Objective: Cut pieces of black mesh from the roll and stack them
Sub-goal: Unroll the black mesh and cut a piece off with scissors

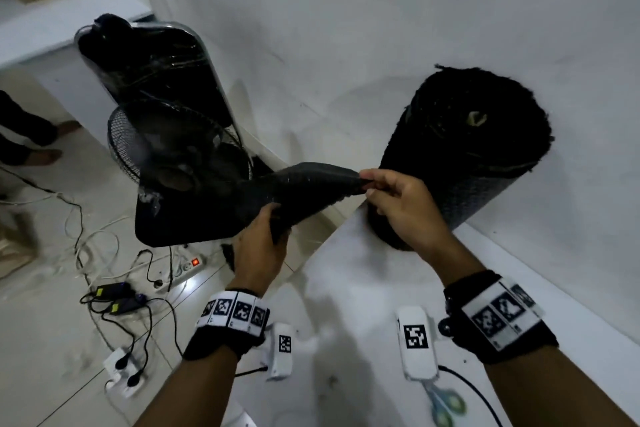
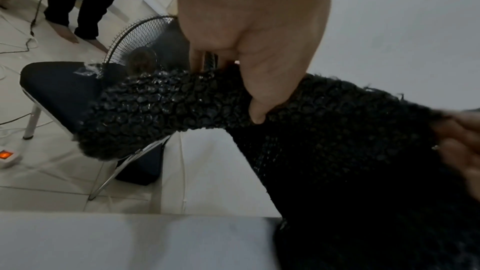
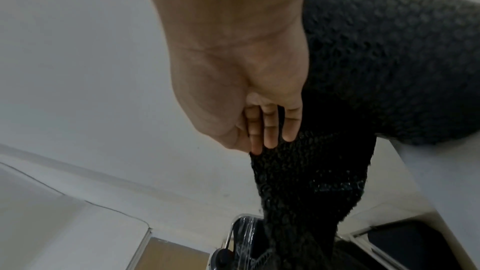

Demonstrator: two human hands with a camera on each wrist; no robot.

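Note:
A thick roll of black mesh [image 1: 460, 152] stands upright on the white table [image 1: 346, 288] against the wall. A loose strip of the mesh [image 1: 304, 187] hangs in the air left of the roll, held between both hands. My left hand [image 1: 263, 239] grips its lower left part, thumb pressed over the bumpy mesh [image 2: 168, 106]. My right hand [image 1: 391, 198] pinches the strip's right end, fingers curled on the mesh [image 3: 298, 171], right beside the roll [image 3: 389, 59]. Whether the strip still joins the roll is hidden by the right hand.
Green-handled scissors [image 1: 446, 406] lie on the table near its front edge. Left of the table stand a black chair [image 1: 173, 218] and a floor fan [image 1: 166, 146]. Cables and power strips [image 1: 187, 267] litter the tiled floor. Another person's legs [image 1: 20, 135] are at far left.

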